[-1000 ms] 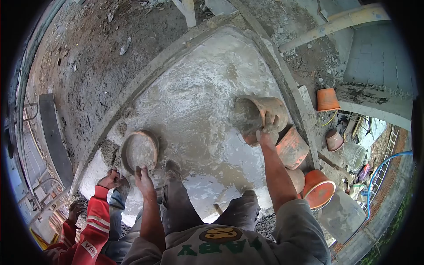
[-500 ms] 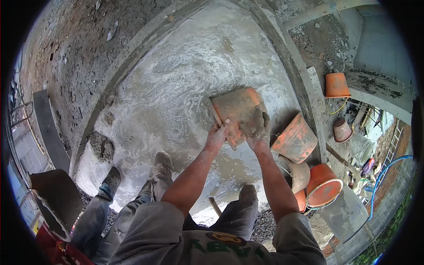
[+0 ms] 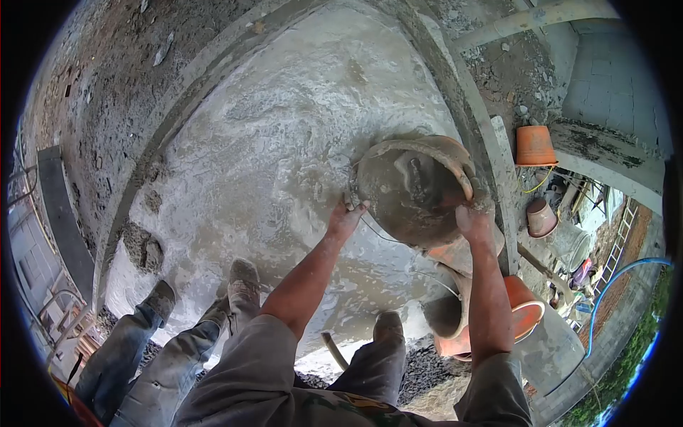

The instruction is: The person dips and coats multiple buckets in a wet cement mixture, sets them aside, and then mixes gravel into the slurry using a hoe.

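A mortar-smeared orange bucket (image 3: pixel 409 192) is in both my hands above wet cement (image 3: pixel 284 142). Its mouth faces up toward me, showing grey residue on the inside. My left hand (image 3: pixel 347 219) grips the bucket's left edge, near the thin wire handle. On the right, my right hand (image 3: pixel 475 217), caked with cement, is closed over the rim. Below the held bucket, another orange bucket (image 3: pixel 462 255) is partly hidden behind it and my right forearm.
More buckets lie to my right, including a grey-coated one (image 3: pixel 445 313) and an orange one (image 3: pixel 525 306). An upright orange bucket (image 3: pixel 535 146) stands beyond the curved concrete edge (image 3: pixel 462 99). Another person's legs (image 3: pixel 135 327) are at my left. A blue hose (image 3: pixel 605 288) runs at far right.
The held bucket has turned from its side, so its mouth now faces me, and moved right. My right hand moved right with it. The dark bucket by the other person has left view.
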`<state>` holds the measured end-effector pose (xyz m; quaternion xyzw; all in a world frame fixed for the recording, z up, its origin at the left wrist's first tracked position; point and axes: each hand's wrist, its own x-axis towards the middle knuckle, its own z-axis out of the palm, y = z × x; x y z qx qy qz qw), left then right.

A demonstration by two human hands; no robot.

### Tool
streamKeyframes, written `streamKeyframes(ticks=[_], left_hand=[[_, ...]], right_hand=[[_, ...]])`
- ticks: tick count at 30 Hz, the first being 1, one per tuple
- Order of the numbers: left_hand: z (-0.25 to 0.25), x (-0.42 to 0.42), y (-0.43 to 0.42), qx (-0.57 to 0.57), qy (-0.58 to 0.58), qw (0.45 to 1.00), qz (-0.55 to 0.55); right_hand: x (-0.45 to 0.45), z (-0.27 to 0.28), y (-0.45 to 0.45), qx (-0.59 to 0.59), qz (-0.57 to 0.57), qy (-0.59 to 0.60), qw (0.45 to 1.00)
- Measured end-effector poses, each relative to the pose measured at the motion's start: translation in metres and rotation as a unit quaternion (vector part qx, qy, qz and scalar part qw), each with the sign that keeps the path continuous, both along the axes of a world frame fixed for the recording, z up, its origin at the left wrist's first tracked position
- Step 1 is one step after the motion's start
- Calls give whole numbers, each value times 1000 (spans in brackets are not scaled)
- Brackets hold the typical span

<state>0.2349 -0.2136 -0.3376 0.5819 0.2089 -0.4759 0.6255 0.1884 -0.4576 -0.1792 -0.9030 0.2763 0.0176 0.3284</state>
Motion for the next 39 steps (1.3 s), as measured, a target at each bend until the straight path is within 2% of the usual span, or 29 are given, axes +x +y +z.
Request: streamKeyframes(ticks=[2, 3, 5, 6, 8, 9, 12, 14, 16, 17, 18, 20, 22, 23, 24, 26, 28, 30, 31, 34, 37, 39], left_hand=[[3, 6, -26, 9, 164, 986, -33], [11, 9, -36, -12, 172, 985, -2], [5, 12, -53, 37, 132, 988, 71], [1, 14, -57, 64, 108, 987, 104], [-6, 13, -43, 46, 129, 970, 203], [-8, 16, -39, 34, 137, 956, 256], [8, 26, -47, -45, 202, 914, 348], [-2, 36, -61, -49, 155, 930, 331], [-16, 37, -54, -23, 133, 940, 313], [-18, 38, -43, -50, 162, 934, 313], [-16, 37, -34, -29, 175, 927, 329], [-18, 43, -24, 2, 186, 911, 368], [-33, 34, -18, -57, 169, 927, 331], [-33, 28, -20, -90, 161, 932, 311], [-30, 23, -20, -121, 155, 936, 293], [-13, 14, -25, -100, 180, 921, 330], [-17, 10, -22, -102, 197, 901, 374], [-19, -17, 2, -94, 223, 872, 426], [-24, -26, 10, -129, 241, 859, 433], [-17, -35, 29, -177, 218, 886, 370], [-5, -48, 48, -181, 224, 884, 369], [-2, -55, 58, -165, 239, 882, 370]], right_hand=[[18, 33, -9, 15, -7, -36, 999], [29, 44, -13, 43, -30, -47, 998], [50, 60, -14, 101, -80, -69, 989], [56, 64, -8, -7, -39, -32, 999], [72, 65, 13, -218, 43, 40, 974], [77, 42, 22, -256, 48, 47, 964], [99, -25, 64, -278, -4, 112, 954], [100, -78, 70, -309, 62, 101, 944], [113, -83, 56, -306, 172, 88, 932], [122, -78, 46, -316, 164, 84, 931], [131, -73, 37, -326, 155, 80, 929], [171, -60, 12, -382, 11, 52, 923], [189, -97, -9, -173, -25, 149, 973], [188, -120, -11, -59, -46, 201, 977], [187, -132, -1, -84, -42, 202, 975], [185, -148, 19, -137, -33, 205, 969], [207, -127, 11, -48, -22, 260, 964], [208, -130, 16, 47, -16, 301, 952], [201, -147, 23, -29, -1, 234, 972], [172, -156, 29, -50, -9, 239, 970], [164, -138, 32, 27, -39, 281, 959], [161, -130, 38, 28, -14, 287, 957]])
